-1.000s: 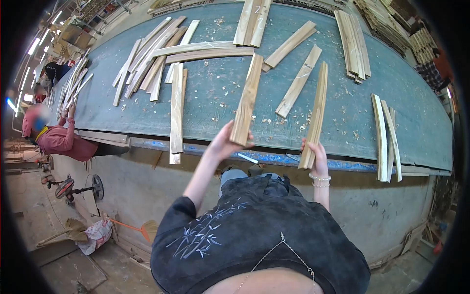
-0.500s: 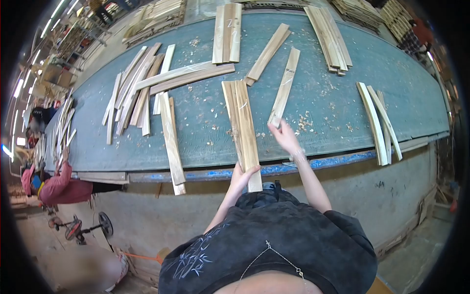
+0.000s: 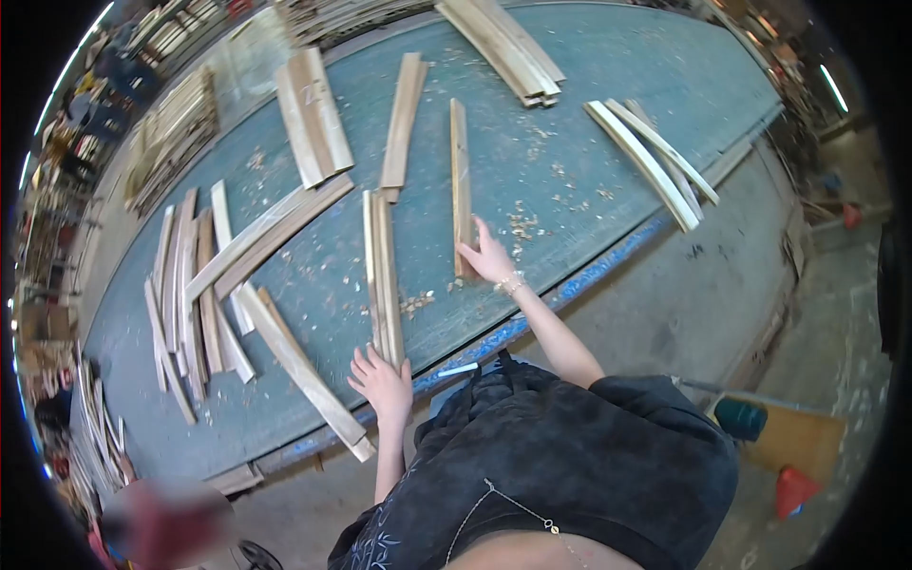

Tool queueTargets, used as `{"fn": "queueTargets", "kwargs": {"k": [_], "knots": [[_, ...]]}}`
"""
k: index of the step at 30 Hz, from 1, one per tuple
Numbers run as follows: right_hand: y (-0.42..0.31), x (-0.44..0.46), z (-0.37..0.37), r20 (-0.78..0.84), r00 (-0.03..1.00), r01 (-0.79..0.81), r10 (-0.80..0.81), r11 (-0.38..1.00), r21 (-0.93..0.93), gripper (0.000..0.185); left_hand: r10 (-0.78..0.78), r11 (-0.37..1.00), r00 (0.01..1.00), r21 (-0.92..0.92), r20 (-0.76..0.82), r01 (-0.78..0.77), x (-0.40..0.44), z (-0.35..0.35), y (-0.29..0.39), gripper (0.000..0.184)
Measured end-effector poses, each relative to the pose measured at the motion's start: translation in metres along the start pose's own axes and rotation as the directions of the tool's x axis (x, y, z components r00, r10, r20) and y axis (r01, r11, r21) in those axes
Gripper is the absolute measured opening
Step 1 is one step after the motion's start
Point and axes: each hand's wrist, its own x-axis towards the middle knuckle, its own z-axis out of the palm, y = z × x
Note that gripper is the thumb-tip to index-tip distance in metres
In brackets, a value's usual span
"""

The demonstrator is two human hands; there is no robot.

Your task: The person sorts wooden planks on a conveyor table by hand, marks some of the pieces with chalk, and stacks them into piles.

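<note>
Some long wooden strips (image 3: 383,275), pale with brown streaks, lie on the green surface (image 3: 655,57) at the splayed left hand (image 3: 383,385); the right hand (image 3: 492,258) touches a slim tan strip (image 3: 461,180), its grip unclear.

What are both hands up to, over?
Left hand at near end of wood strips. Right hand at lone strip. Wood shavings between strips.

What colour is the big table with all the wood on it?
The tabletop is dull blue-green, with pale wood shavings scattered about; best seen in the head view.
</note>
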Motion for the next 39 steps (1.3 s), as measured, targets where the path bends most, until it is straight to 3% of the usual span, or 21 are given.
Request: {"fn": "queueTargets", "kwargs": {"k": [1, 2, 4, 6, 8, 12, 16, 18, 20, 21, 22, 23, 25, 26, 28, 31, 32, 34, 36, 37, 39], "knots": [[-0.002, -0.011, -0.006, 0.183, 0.983, -0.043, -0.036, 0.91, 0.412, 0.068, 0.05, 0.996, 0.995, -0.071, -0.084, -0.056, 0.01, -0.005, 0.006, 0.062], [-0.006, -0.021, -0.01, 0.169, 0.985, -0.044, -0.029, 0.91, 0.412, 0.068, 0.086, 0.984, 0.981, -0.137, -0.172, -0.11, 0.023, -0.012, 0.014, 0.064], [-0.015, -0.035, -0.013, 0.408, 0.913, -0.401, -0.005, 0.177, 0.899, 0.051, 0.262, 0.936, 0.925, -0.161, -0.275, -0.313, 0.07, -0.024, 0.042, 0.059], [-0.015, -0.034, -0.018, 0.376, 0.911, -0.355, -0.169, 0.14, 0.924, 0.049, 0.401, 0.838, 0.833, -0.215, -0.382, -0.501, 0.135, -0.023, 0.078, 0.053], [-0.01, -0.026, -0.018, 0.453, 0.875, -0.484, -0.171, -0.298, 0.823, 0.048, 0.441, 0.85, 0.809, -0.107, -0.39, -0.515, 0.211, -0.013, 0.115, 0.054], [0.007, -0.015, -0.033, 0.473, 0.867, -0.483, -0.155, -0.032, 0.875, 0.043, 0.382, 0.917, 0.888, 0.221, -0.256, -0.331, 0.308, 0.005, 0.152, 0.06], [0.033, -0.002, -0.077, 0.565, 0.817, -0.557, -0.119, 0.091, 0.825, 0.04, 0.227, 0.963, 0.955, 0.189, -0.191, -0.191, 0.346, 0.023, 0.154, 0.069], [0.046, 0.001, -0.096, 0.595, 0.799, -0.581, -0.087, 0.147, 0.801, 0.04, 0.299, 0.953, 0.94, -0.003, -0.167, -0.303, 0.349, 0.027, 0.148, 0.066], [0.044, 0.008, -0.117, 0.543, 0.837, -0.512, 0.071, 0.453, 0.73, 0.039, 0.24, 0.959, 0.954, -0.109, -0.177, -0.262, 0.34, 0.021, 0.147, 0.061], [0.041, 0.011, -0.124, 0.48, 0.869, -0.465, 0.122, 0.535, 0.705, 0.034, 0.209, 0.639, 0.958, -0.769, 0.198, 0.019, 0.318, 0.004, 0.154, 0.058], [0.041, 0.014, -0.128, 0.509, 0.853, -0.488, 0.118, 0.527, 0.696, 0.034, 0.406, 0.006, 0.796, -0.872, 0.449, 0.489, 0.296, -0.006, 0.162, 0.055], [0.042, 0.019, -0.132, 0.441, 0.884, -0.425, 0.157, 0.663, 0.616, 0.034, 0.378, 0.008, 0.801, -0.866, 0.465, 0.499, 0.279, -0.008, 0.17, 0.055], [0.038, 0.027, -0.135, 0.329, 0.934, -0.294, 0.136, 0.815, 0.498, 0.038, 0.65, -0.434, 0.725, -0.671, 0.228, 0.601, 0.254, -0.005, 0.185, 0.055], [0.033, 0.032, -0.135, 0.349, 0.928, -0.304, 0.133, 0.812, 0.498, 0.038, 0.634, -0.438, 0.736, -0.674, 0.238, 0.595, 0.245, 0.001, 0.192, 0.055], [0.023, 0.044, -0.133, 0.277, 0.949, -0.258, 0.151, 0.875, 0.409, 0.046, 0.348, -0.081, 0.817, -0.854, 0.459, 0.514, 0.232, 0.011, 0.206, 0.058], [0.011, 0.064, -0.12, 0.312, 0.943, -0.204, 0.118, 0.944, 0.259, 0.055, 0.251, 0.223, 0.896, -0.922, 0.367, 0.315, 0.206, 0.031, 0.237, 0.062], [0.041, 0.077, -0.088, 0.233, 0.973, -0.038, -0.001, 0.986, 0.164, 0.056, 0.224, 0.344, 0.933, -0.919, 0.282, 0.195, 0.199, 0.043, 0.246, 0.062], [0.088, 0.099, -0.056, 0.119, 0.988, 0.094, -0.1, 0.994, 0.055, 0.058, 0.237, 0.208, 0.927, -0.947, 0.29, 0.243, 0.201, 0.062, 0.252, 0.067], [0.104, 0.105, -0.06, 0.322, 0.91, 0.311, -0.26, 0.943, -0.118, 0.065, 0.102, 0.657, 0.919, -0.719, 0.381, 0.225, 0.202, 0.046, 0.258, 0.068], [0.109, 0.106, -0.063, 0.299, 0.925, 0.28, -0.234, 0.953, -0.119, 0.065, 0.109, 0.747, 0.982, -0.664, 0.154, 0.021, 0.198, 0.049, 0.265, 0.065], [0.121, 0.103, -0.067, 0.416, 0.876, 0.252, -0.242, 0.967, 0.033, 0.067, 0.094, 0.852, 0.993, -0.521, 0.071, -0.043, 0.197, 0.051, 0.284, 0.064]]}}
